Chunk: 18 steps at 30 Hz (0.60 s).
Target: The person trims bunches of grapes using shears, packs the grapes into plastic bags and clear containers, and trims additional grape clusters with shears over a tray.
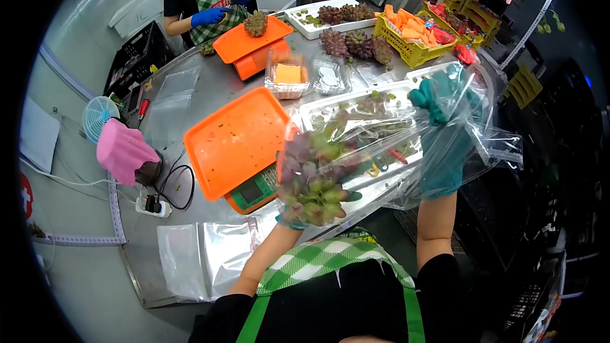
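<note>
My left hand [291, 221], in a green glove, is closed around a bunch of plump purple-green leaf rosettes [321, 206]; most of its fingers are hidden behind the leaves. In my right hand [448, 114], also gloved in green, a clear plastic bag [406, 146] is gripped, its film stretching across toward the bunch. Under the bag lies a white tray [311, 111] with loose rosettes, a few small coloured ties among them. Left of the bunch stands a scale [254, 190] with an orange pan [235, 136], dotted with leaf scraps.
Flat plastic bags [181, 260] lie at the near left. A pink cloth [124, 155], a small fan [100, 117] and a power strip [152, 206] line the left side. Farther back are a second orange scale [254, 41], a clear box [288, 79] and a yellow crate [413, 51]. Other people stand behind.
</note>
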Available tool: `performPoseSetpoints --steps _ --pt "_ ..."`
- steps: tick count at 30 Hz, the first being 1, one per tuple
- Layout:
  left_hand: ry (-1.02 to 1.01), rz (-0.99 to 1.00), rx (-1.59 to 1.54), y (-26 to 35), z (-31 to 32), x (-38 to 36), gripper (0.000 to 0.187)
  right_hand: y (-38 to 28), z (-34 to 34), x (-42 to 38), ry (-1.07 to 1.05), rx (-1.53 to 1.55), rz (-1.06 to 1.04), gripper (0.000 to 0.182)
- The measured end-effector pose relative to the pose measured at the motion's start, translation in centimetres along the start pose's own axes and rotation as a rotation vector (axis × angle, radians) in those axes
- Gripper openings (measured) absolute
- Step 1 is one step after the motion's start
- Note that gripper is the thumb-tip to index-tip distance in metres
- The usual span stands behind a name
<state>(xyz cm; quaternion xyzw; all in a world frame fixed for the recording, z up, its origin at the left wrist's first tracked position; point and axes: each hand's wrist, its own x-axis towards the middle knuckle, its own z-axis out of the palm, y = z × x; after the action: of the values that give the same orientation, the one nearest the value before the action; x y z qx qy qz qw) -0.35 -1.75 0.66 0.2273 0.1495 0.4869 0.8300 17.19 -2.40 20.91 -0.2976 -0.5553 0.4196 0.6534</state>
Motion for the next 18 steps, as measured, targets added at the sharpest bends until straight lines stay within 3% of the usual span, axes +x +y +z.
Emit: performPoseSetpoints --steps 7,10,11,12,14,17,18 --pt "-0.12 -0.04 -0.072 2.1 0.4 1.6 0.058 -0.6 1.2 2.0 -0.025 -0.109 -0.119 0.029" --pt "-0.184 -0.059 -0.135 3.4 1.4 2.6 0.059 -0.6 3.9 2.0 -0.18 -0.262 -0.164 0.029" --pt "-0.199 -0.062 -0.161 3.7 1.8 2.8 0.059 -1.0 5.1 1.3 -0.274 -0.31 -0.09 0.029" --pt "-0.209 -0.064 -0.177 3.9 2.2 3.2 0.059 -1.7 6.2 0.6 -0.381 -0.38 0.147 0.03" --pt "-0.215 -0.065 -0.202 4.7 2.8 3.4 0.06 2.5 7.0 0.3 -0.544 -0.949 -0.351 0.041" --pt "-0.202 -0.059 -0.214 6.1 3.8 4.0 0.061 3.4 6.4 -0.4 -0.097 -1.224 -0.564 0.057" --pt "-0.167 -0.019 -0.167 6.5 4.4 4.3 0.061 4.2 6.0 -0.7 0.017 -1.188 -0.473 0.059"
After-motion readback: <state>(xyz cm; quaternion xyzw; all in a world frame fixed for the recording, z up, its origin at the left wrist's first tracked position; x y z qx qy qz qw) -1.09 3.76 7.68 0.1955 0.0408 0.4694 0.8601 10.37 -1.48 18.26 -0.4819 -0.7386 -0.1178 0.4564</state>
